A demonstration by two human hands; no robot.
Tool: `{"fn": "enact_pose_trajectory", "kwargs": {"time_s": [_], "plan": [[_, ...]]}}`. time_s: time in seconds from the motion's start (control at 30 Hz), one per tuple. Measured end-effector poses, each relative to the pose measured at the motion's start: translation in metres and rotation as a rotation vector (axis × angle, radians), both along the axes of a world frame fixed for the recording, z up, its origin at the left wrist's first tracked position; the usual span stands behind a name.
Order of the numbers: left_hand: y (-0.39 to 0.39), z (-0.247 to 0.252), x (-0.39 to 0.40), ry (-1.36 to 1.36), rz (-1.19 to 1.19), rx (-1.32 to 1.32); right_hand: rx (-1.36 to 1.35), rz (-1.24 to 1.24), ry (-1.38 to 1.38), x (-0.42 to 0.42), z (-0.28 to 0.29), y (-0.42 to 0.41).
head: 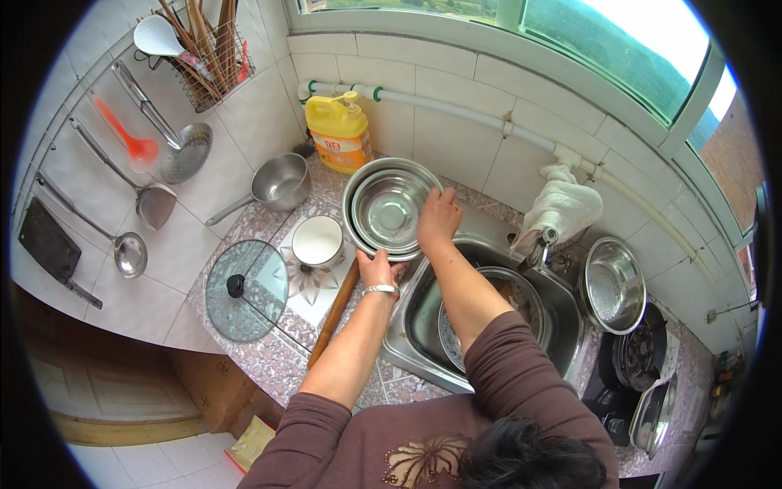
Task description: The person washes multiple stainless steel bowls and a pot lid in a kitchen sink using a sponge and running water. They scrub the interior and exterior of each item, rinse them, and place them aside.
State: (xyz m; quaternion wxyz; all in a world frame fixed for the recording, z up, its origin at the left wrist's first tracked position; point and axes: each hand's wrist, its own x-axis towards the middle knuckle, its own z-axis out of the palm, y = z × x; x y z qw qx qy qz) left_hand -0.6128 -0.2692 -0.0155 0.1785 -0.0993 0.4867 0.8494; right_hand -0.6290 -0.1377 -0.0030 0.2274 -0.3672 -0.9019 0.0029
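Note:
A stack of nested stainless steel basins (391, 211) sits at the back of the counter, left of the sink. My left hand (374, 269) grips its near rim, palm partly under it. On the right side, my right hand (440, 219) holds the rim with the fingers over the edge. Whether the stack rests on the counter or is lifted cannot be told. Just left of it stands a white bowl (317, 241). A wooden rolling pin (335, 312) lies beside my left forearm. In the sink (421, 318), a metal basin (449, 336) is partly hidden by my right arm.
A glass lid (247, 290), a steel saucepan (281, 182) and a yellow detergent jug (339, 131) stand to the left. A cloth-wrapped faucet (559, 202) rises behind the sink. More basins (614, 284) and a gas stove (617, 391) are right. Utensils hang from a wall rack (79, 91).

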Motion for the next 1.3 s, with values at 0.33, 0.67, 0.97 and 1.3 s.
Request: {"fn": "enact_pose_trajectory", "kwargs": {"time_s": [0.33,0.67,0.97,1.3], "plan": [[0.004,0.004,0.006,0.002,0.064,-0.084,-0.216,0.074,-0.047,0.006,0.015,0.012],[0.011,-0.004,0.007,0.041,0.132,-0.163,-0.364,0.098,-0.012,0.0,0.0,0.032],[0.004,-0.014,-0.005,0.126,0.094,-0.219,-0.336,0.143,-0.028,0.033,0.055,0.007],[-0.011,-0.056,-0.043,0.345,0.091,-0.355,-0.524,0.212,0.526,0.093,0.065,-0.03]]}}
